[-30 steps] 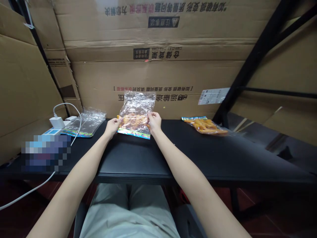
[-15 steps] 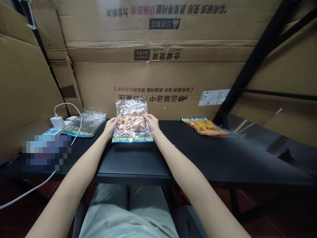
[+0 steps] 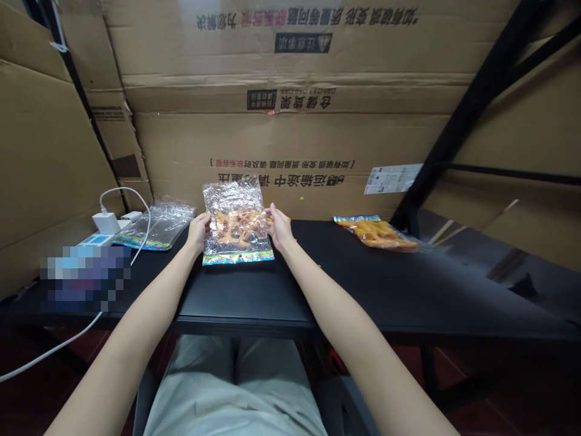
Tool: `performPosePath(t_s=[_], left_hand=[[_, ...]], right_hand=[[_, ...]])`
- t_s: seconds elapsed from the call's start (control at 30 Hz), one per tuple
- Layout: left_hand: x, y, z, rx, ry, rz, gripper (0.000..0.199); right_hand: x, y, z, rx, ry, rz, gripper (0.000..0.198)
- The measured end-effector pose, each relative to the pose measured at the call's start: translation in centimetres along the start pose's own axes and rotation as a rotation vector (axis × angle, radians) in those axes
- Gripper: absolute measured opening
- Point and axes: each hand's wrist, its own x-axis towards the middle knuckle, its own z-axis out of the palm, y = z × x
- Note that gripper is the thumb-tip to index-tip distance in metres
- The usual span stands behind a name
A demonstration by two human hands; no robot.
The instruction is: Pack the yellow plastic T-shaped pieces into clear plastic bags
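Observation:
A clear plastic bag [image 3: 236, 197] with a blue-and-green patterned strip along its near edge is held up over the black table. Orange, branching pieces [image 3: 238, 227] show through the film; their exact kind cannot be made out. My left hand [image 3: 198, 232] is closed on the bag's left edge. At the opposite edge, my right hand [image 3: 279, 229] pinches the film between thumb and fingers. Some more orange shows just behind the right hand, mostly hidden.
Another bag of orange pieces [image 3: 376, 233] lies on the table's right. Flat clear bags [image 3: 158, 224] lie at the left, near a white charger [image 3: 105, 223], its cable and a blurred-out object [image 3: 86, 278]. Cardboard [image 3: 290, 133] walls the back; a black frame post [image 3: 463, 115] slants at the right.
The bag has shifted slightly left and its face has turned, with less glare, so the orange pieces show more clearly. My left hand moved a little left with it.

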Motion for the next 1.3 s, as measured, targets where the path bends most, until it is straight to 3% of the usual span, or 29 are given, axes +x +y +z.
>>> performPosePath(t_s=[0.4,0.77,0.93,1.1,1.3], left_hand=[[-0.5,0.2,0.3,0.056,-0.008,0.050,0.042],[0.0,0.3,-0.2,0.034,0.038,0.081,0.037],[0.2,0.7,-0.3,-0.004,0.191,0.049,0.030],[0.5,0.8,-0.7,0.056,0.350,0.090,0.025],[0.5,0.9,-1.2,0.120,0.338,0.121,0.025]], right_hand=[[-0.3,0.8,0.6,-0.358,0.068,-0.361,0.048],[-0.7,0.7,0.7,-0.447,-0.004,-0.303,0.046],[-0.7,0.8,1.0,-0.364,-0.109,-0.181,0.044],[-1.2,0.9,1.2,-0.398,-0.168,-0.157,0.043],[-1.2,0.9,1.0,-0.432,-0.192,-0.215,0.044]])
